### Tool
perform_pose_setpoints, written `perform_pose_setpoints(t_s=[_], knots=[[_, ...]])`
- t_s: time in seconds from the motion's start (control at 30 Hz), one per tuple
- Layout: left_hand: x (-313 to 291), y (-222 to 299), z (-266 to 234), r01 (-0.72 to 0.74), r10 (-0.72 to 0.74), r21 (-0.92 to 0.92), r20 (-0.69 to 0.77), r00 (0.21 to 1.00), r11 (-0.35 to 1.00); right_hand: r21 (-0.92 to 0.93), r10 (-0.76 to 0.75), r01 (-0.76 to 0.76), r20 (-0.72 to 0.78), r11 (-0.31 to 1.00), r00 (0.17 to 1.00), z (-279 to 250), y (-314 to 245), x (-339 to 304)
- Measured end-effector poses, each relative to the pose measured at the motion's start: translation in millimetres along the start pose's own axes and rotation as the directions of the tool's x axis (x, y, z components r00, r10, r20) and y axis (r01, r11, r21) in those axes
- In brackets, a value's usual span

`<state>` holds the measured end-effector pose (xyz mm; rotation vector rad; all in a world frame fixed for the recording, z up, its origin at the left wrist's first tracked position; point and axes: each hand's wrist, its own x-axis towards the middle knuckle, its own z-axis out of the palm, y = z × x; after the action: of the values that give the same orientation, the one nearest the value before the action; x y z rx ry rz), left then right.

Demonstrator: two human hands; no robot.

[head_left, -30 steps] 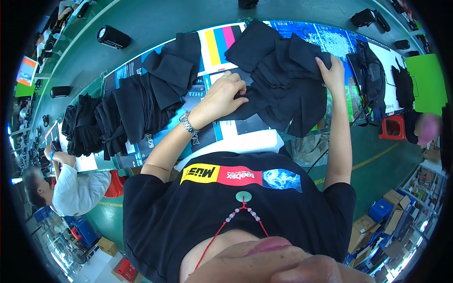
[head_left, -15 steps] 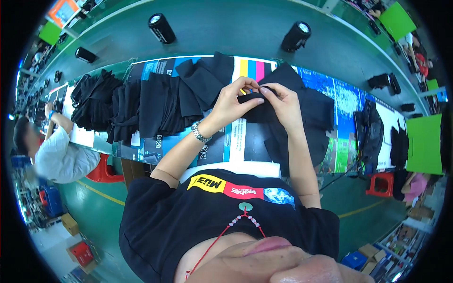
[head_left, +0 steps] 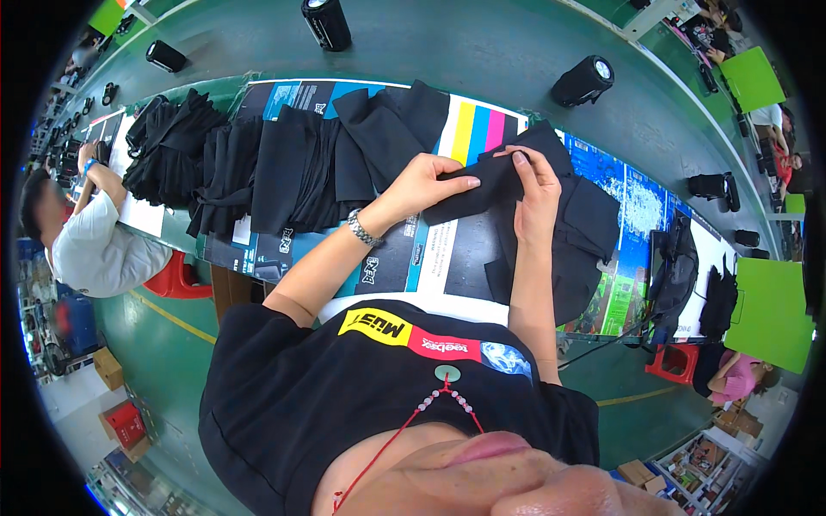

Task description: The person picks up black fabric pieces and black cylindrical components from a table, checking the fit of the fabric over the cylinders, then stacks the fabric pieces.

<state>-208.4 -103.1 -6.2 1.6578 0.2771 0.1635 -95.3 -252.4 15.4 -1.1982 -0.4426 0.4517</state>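
Note:
A piece of black fabric (head_left: pixel 476 191) is stretched between my two hands over the table's middle. My left hand (head_left: pixel 423 184) pinches its left end between thumb and fingers. My right hand (head_left: pixel 539 191) grips the upper right end, fingertips bent over the edge. To the left of my left hand lies a row of overlapping folded black fabric pieces (head_left: pixel 297 172). Several more black fabric pieces (head_left: pixel 585 219) are spread beneath and to the right of my right hand.
A crumpled pile of black fabric (head_left: pixel 176 146) sits at the table's left. Black cylinders (head_left: pixel 585 82) stand beyond the table's far edge. A person (head_left: pixel 107 232) works at the left near a red stool (head_left: pixel 179 277). A black bag-like item (head_left: pixel 675 271) lies at the right.
My hands have moved apart, and the fabric between them now lies flatter and more extended. Earlier my fingertips were close together on a bunched edge. The whole view has also shifted.

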Motion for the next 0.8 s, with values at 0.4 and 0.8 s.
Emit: perform_pose_setpoints(t_s=[0.4, 0.8], knots=[[2.1, 6.7, 5.0, -0.136, 0.162, 0.222, -0.103, 0.981, 0.965, -0.432, -0.041, 0.134, 0.219, 0.892, 0.975, -4.7, 13.2, -7.7], [0.1, 7.6, 2.1, -0.397, 0.464, 0.377, -0.104, 0.88, 0.837, -0.535, -0.42, 0.487, 0.25, 0.691, 0.872, 16.1, -3.2, -22.3]])
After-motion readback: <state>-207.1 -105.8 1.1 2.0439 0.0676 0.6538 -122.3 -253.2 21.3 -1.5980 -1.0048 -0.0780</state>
